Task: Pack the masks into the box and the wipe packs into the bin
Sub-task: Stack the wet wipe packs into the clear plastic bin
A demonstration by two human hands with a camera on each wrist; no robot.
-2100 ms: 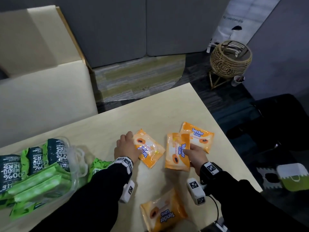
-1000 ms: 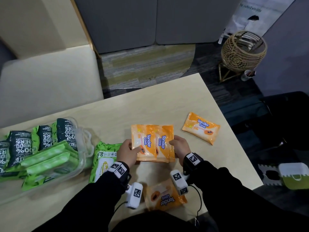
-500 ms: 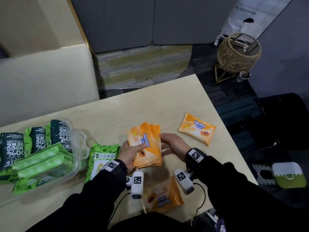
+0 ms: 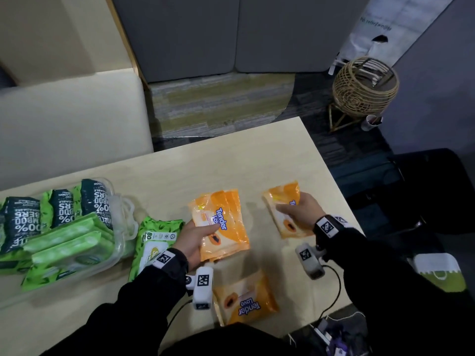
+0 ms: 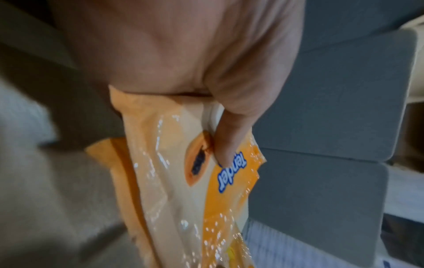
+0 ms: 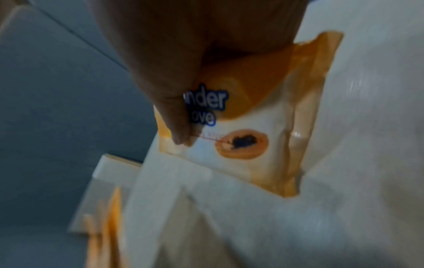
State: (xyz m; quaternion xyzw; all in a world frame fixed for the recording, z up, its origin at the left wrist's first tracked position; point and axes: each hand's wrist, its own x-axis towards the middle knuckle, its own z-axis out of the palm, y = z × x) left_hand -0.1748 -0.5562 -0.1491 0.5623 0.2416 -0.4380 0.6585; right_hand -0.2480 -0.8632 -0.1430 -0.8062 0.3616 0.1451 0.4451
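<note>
My left hand (image 4: 198,235) grips a stack of two orange Tender Love wipe packs (image 4: 226,222) just above the table; in the left wrist view the thumb (image 5: 229,137) presses on the top pack (image 5: 183,199). To the right, my right hand (image 4: 298,209) grips a single orange pack (image 4: 281,199), thumb (image 6: 174,112) on its face (image 6: 252,163). One more orange pack (image 4: 245,298) lies near the table's front edge. A green wipe pack (image 4: 154,240) lies beside a clear plastic bin (image 4: 123,201) that holds several green and dark packs. No masks or box are in view.
The pale wooden table (image 4: 231,163) ends close to my right hand. A beige cushioned seat (image 4: 72,119) stands behind the table at the left. On the floor are a wicker basket (image 4: 365,86) at the back right and a green-and-white object (image 4: 439,273).
My right hand let go of the orange stack, moved right and took hold of the pack lying there. My left hand keeps the stack.
</note>
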